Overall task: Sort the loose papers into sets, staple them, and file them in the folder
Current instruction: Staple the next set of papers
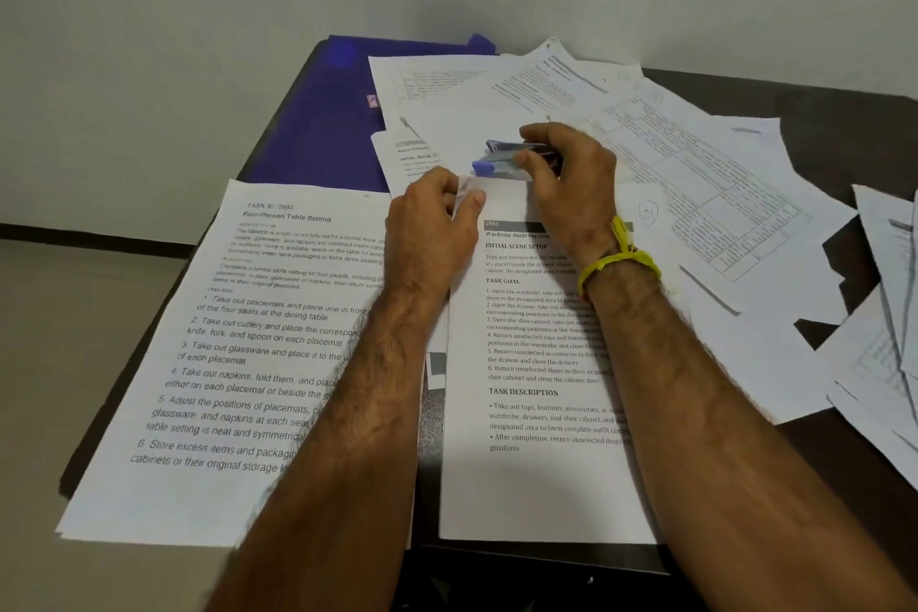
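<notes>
Gripping a small blue-and-clear plastic stapler [516,158], the right hand [571,184] has its fingers and thumb curled round the body, with the blue nose sticking out to the left, right at the top edge of the white printed paper set headed "Wardrobe Outfit" [541,412]. That set lies flat in the middle of the dark table [854,99], bottom edge near the table's front edge. The left hand [432,224] pinches the top left corner of that same set between thumb and fingers, just beside the stapler's nose, so both hands are closed on something. There's a yellow thread band [621,258] tied round the right wrist. Left of the forearms sits another white printed sheet titled "Four-Person Table Setting" [248,353], with numbered steps 1 to 6, hanging a bit over the table's left edge. The purple plastic folder [318,124] lies closed at the far left corner, partly under a messy spread of loose white papers with tables printed on them [695,154], which fans out to the right side.
</notes>
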